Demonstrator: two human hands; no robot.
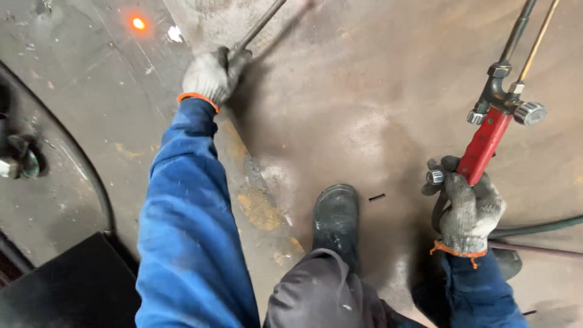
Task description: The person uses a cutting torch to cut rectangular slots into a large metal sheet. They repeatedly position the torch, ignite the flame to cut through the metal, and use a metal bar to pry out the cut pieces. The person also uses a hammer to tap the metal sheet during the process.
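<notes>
My left hand (211, 74), in a grey knit glove with an orange cuff, is closed around a thin metal rod (262, 23) that runs up and to the right over the rusty steel plate (376, 103). My right hand (469, 209), gloved the same way, grips the red handle of a cutting torch (486, 138). The torch's metal valves and twin tubes (527, 30) point up toward the top right. Both sleeves are blue.
My black boot (335, 215) stands on the plate between my hands. Dark hoses (540, 226) trail right from the torch. A glowing orange spot (139, 23) lies on the floor at top left. A black box (67, 285) sits at bottom left beside a curved cable (91, 176).
</notes>
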